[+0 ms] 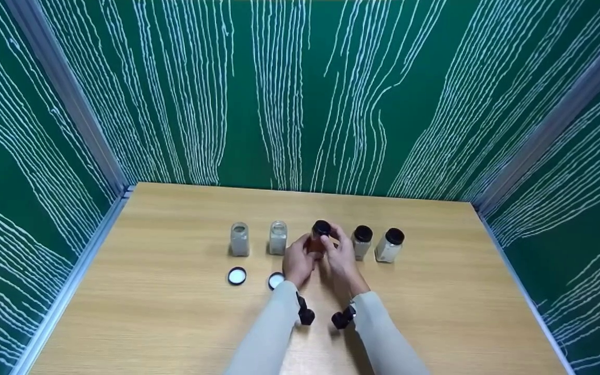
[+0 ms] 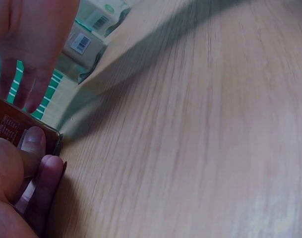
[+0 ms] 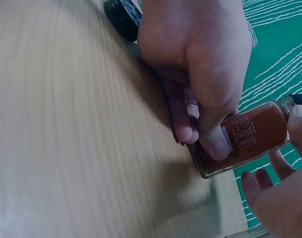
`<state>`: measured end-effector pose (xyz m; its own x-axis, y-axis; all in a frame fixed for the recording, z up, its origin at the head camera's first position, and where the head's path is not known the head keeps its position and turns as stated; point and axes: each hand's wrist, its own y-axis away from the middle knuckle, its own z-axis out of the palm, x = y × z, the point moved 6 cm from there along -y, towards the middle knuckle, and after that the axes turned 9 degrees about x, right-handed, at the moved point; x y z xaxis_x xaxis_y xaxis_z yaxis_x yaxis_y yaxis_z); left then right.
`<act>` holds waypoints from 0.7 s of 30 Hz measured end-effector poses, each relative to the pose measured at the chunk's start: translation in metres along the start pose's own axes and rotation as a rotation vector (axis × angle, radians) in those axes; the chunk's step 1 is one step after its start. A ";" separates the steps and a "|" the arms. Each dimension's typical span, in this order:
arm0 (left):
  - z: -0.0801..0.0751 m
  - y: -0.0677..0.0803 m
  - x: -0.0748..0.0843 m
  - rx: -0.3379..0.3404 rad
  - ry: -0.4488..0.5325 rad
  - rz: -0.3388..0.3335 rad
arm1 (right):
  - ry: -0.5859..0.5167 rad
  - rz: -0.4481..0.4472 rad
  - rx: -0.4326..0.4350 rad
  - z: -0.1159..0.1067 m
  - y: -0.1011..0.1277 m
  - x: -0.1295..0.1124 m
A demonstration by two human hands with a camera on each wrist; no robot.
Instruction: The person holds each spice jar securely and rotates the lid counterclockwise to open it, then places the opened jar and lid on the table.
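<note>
A glass spice jar (image 1: 318, 241) with red-brown contents and a black lid (image 1: 321, 227) is between both hands. My left hand (image 1: 298, 263) grips its lower part, thumb across the label, as the right wrist view shows on the jar (image 3: 260, 130). My right hand (image 1: 342, 256) holds the top, with the thumb at the neck just under the lid and the index finger behind. Its other fingers (image 2: 40, 82) hang away from the glass in the left wrist view. The jar's base is at or close above the tabletop; contact cannot be made out.
Two lidless jars (image 1: 239, 239) (image 1: 278, 238) stand to the left, with two black lids (image 1: 237, 276) (image 1: 276, 280) lying white inside up before them. Two black-capped jars of pale contents (image 1: 361, 242) (image 1: 389, 245) stand close on the right. Green walls enclose the wooden table (image 1: 175, 312).
</note>
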<state>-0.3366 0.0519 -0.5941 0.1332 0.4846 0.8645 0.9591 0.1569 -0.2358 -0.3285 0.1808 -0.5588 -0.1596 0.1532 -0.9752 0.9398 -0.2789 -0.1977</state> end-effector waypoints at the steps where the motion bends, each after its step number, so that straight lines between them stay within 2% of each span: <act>1: 0.000 0.000 0.000 -0.004 0.001 -0.006 | -0.009 0.005 -0.005 0.000 0.000 0.000; 7: 0.000 0.000 0.000 -0.015 0.011 -0.026 | -0.010 0.016 -0.017 -0.001 -0.001 -0.001; 15: -0.002 0.000 0.002 -0.006 -0.013 -0.005 | 0.016 -0.054 -0.029 -0.001 0.000 -0.006; 21: -0.001 0.001 0.002 -0.011 -0.004 -0.012 | 0.039 -0.022 -0.037 -0.002 0.000 -0.006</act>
<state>-0.3347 0.0521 -0.5918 0.1208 0.4860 0.8656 0.9632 0.1537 -0.2207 -0.3272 0.1822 -0.5530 -0.1695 0.1958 -0.9659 0.9467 -0.2400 -0.2148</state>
